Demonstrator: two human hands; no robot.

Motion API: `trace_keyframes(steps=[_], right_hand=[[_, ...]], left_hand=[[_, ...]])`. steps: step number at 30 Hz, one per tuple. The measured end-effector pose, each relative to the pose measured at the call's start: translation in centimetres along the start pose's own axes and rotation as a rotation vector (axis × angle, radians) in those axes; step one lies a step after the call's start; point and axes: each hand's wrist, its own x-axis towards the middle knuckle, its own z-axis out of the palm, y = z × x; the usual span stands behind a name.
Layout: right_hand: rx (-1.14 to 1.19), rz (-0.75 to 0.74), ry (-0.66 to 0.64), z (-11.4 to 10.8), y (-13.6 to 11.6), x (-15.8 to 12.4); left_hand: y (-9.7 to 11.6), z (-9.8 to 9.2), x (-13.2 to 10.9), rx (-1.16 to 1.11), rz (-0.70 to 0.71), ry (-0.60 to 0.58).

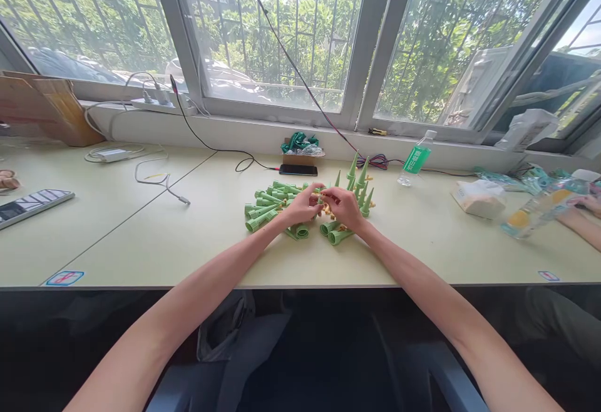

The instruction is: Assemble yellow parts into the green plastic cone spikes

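Note:
Over a heap of green plant watering spikes (263, 216), my left hand (301, 206) has its fingers closed in a pinch. Right beside it, fingertips almost meeting, my right hand (344, 206) pinches as well. A bit of green and yellow shows between the fingertips, but the held parts are mostly hidden. Small yellow valve pieces (327, 211) lie just below the fingers. Several spikes with yellow valves (362, 183) stand point-up behind and right of my right hand. Two more spikes (337, 235) lie under it, their round open ends facing me.
A black phone (298, 169) lies before a small box with green plastic (301, 144). To the right are a green-labelled bottle (417, 158), a tissue pack (479, 198) and a large bottle (539, 208) near another person's arm (582, 224). Left are a white cable (162, 180) and another phone (35, 205).

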Motion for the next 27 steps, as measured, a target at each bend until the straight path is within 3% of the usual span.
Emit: trace_keyframes(steps=[4,7,11,18,27], right_hand=[[0.02,0.022,-0.024,-0.1,0.0,0.0],[0.029,0.046,-0.034,-0.3,0.1,0.1],[0.038,0.084,0.012,-0.7,0.2,0.2],[0.021,0.138,0.052,-1.0,0.5,0.4],[0.002,0.133,0.018,-1.0,0.7,0.4]], left_hand=[[0.5,0.0,0.0,0.096,0.012,0.07],[0.9,0.0,0.0,0.255,0.011,0.189],[0.9,-0.3,0.0,0.458,0.013,0.293],[0.6,-0.6,-0.1,0.591,0.048,0.238],[1.0,-0.7,-0.2,0.717,-0.03,0.214]])
